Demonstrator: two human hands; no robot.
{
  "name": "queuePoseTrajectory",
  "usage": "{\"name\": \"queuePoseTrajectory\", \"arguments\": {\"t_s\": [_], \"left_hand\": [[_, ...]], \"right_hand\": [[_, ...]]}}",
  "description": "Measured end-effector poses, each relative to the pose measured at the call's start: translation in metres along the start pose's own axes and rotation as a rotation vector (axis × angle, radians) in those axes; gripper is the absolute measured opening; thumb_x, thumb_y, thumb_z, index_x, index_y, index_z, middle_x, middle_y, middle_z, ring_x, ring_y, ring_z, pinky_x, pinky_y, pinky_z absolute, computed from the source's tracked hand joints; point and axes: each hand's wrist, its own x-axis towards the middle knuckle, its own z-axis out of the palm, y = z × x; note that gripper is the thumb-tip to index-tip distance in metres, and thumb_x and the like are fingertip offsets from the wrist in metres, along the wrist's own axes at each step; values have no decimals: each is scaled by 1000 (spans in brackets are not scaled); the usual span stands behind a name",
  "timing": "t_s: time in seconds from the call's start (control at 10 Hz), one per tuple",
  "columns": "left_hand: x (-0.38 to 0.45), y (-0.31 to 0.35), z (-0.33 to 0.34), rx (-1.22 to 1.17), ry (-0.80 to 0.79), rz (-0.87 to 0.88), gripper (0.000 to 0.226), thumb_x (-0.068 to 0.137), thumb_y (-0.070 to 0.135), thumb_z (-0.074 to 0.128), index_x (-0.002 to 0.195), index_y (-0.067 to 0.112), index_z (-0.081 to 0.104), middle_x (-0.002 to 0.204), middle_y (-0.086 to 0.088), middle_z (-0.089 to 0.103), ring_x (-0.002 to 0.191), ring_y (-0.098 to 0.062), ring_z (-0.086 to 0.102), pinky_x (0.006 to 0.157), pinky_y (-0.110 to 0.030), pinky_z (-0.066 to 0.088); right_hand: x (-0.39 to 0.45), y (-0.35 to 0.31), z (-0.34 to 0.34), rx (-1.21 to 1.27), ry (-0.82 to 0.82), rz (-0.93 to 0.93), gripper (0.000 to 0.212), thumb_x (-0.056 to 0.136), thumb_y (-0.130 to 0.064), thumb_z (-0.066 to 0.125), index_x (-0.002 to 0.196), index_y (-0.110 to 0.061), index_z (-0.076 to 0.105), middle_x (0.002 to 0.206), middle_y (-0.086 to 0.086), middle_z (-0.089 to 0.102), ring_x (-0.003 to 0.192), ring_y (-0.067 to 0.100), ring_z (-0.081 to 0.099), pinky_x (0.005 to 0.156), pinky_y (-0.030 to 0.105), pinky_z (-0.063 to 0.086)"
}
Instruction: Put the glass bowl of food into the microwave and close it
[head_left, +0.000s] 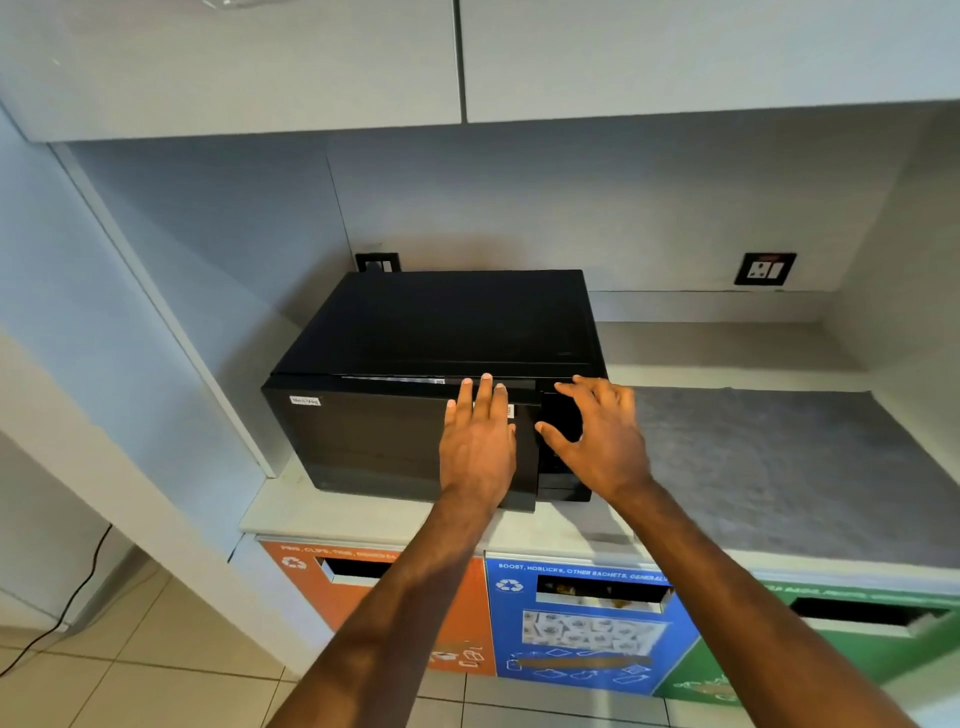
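Observation:
A black microwave (441, 332) stands on the counter under the wall cabinets. Its dark door (374, 441) is almost flush with the body, its right edge standing slightly proud. My left hand (480, 441) lies flat on the right part of the door, fingers straight and pointing up. My right hand (597, 436) hovers spread in front of the control panel, fingers curved, holding nothing. No glass bowl shows anywhere; the microwave's inside is hidden behind the door.
A grey mat (779, 467) covers the counter to the right of the microwave. A wall socket (764, 268) sits behind it. Below the counter are orange (363, 597), blue (587, 629) and green (831, 649) recycling bin fronts. Cabinets hang overhead.

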Motion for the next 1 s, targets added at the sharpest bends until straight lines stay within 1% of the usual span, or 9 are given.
{"name": "queuePoseTrajectory", "arguments": {"t_s": [0.1,0.2,0.3,0.5,0.6,0.7,0.8,0.9,1.0], "left_hand": [[10,1,7,-14,13,-30,66,100,27,58,157,17,26,170,-4,15,158,-28,10,125,-47,20],[15,1,9,-22,30,-48,66,98,25,62,155,18,31,169,-3,20,157,-27,15,123,-47,26],[21,1,11,-21,44,-65,70,94,21,69,154,18,33,168,-3,23,156,-27,19,121,-46,31],[28,2,12,-14,44,-67,77,89,17,73,154,18,32,168,-5,24,156,-28,20,119,-47,34],[28,1,13,-18,48,-68,78,90,18,73,155,18,31,168,-4,23,156,-28,20,120,-47,33],[26,3,15,-28,44,-65,80,90,19,72,156,18,27,169,-4,19,157,-28,15,121,-47,31],[24,2,14,-62,62,-50,77,94,23,67,158,18,25,170,-4,18,158,-28,12,123,-47,26],[15,-4,17,-93,86,1,71,102,35,53,160,19,16,171,-5,12,158,-27,3,127,-46,11],[5,-4,19,-78,107,31,76,101,43,51,162,21,10,172,-5,4,159,-27,-2,127,-48,8]], "right_hand": [[3,-4,8,-18,65,43,57,83,-61,65,133,-34,54,133,-4,55,124,21,45,89,35,57],[4,-7,13,-23,96,69,53,84,-59,65,129,-34,55,130,-5,55,121,19,46,86,34,56],[6,-9,18,-38,138,90,48,85,-57,65,126,-32,58,127,-4,56,117,18,46,86,32,55],[9,-15,25,-63,175,135,45,86,-54,67,123,-29,58,123,-2,56,113,19,49,85,33,54],[9,-14,27,-60,185,130,45,86,-54,67,122,-29,58,123,-1,57,113,20,49,85,34,54],[9,-15,25,-63,172,129,46,86,-54,67,123,-29,57,124,-1,57,114,21,50,86,34,55],[7,-15,22,-54,155,120,47,87,-52,67,127,-29,57,128,0,57,117,21,49,89,34,54],[1,-10,17,-43,125,59,53,90,-49,64,138,-29,53,141,-1,53,130,22,44,102,35,49],[-3,-9,14,-28,101,24,58,93,-47,61,147,-29,46,152,-1,46,144,23,35,114,40,42]]}}
